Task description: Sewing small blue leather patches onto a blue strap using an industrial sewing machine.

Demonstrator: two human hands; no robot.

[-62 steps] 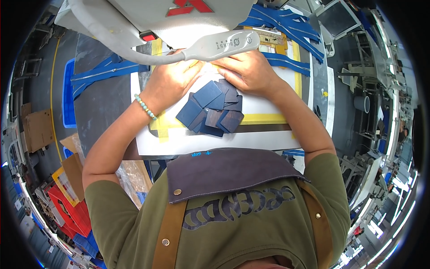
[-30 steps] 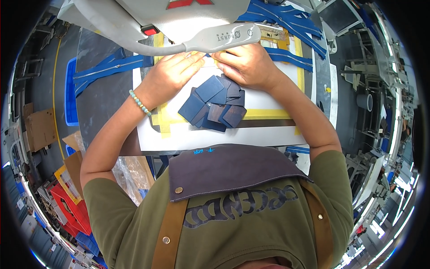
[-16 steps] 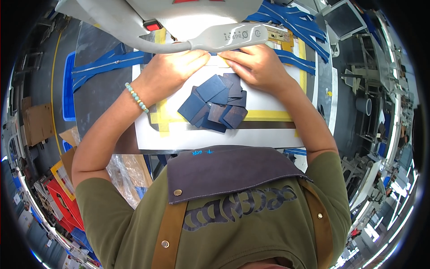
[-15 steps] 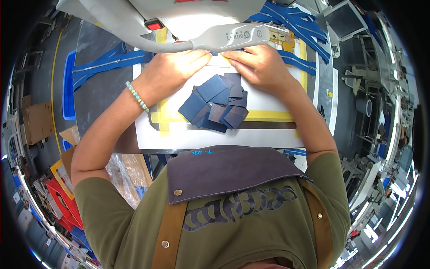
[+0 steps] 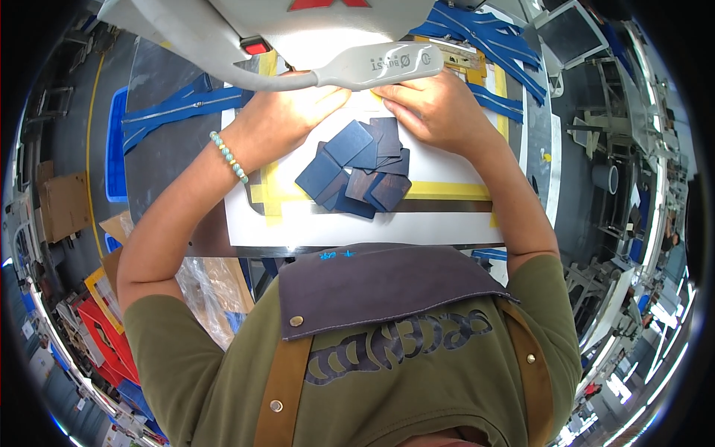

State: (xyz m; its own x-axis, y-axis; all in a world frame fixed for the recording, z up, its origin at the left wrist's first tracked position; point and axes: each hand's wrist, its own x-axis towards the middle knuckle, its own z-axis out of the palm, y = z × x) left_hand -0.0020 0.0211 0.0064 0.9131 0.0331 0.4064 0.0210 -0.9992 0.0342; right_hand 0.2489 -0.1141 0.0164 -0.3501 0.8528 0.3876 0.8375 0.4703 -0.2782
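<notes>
Both of my hands work under a light-grey curved lever of a machine. A blue zipper strip runs in from the left to my left hand, whose fingers are pressed together on it, partly hidden by the lever. Its other end comes out beyond my right hand, with thumb and fingers closed near the left fingertips. The exact spot between the fingertips is hard to make out. Just below, a loose pile of dark blue square patches lies on the white work surface.
The pale machine body overhangs my hands. More blue zipper strips lie at the far right, beside a screen. Yellow tape frames the white surface. A blue bin stands at the left; cardboard boxes are further left.
The view has shifted slightly, and the machine body shows a little lower. My hands stay at nearly the same place, fingertips still close together. The patches lie as before.
</notes>
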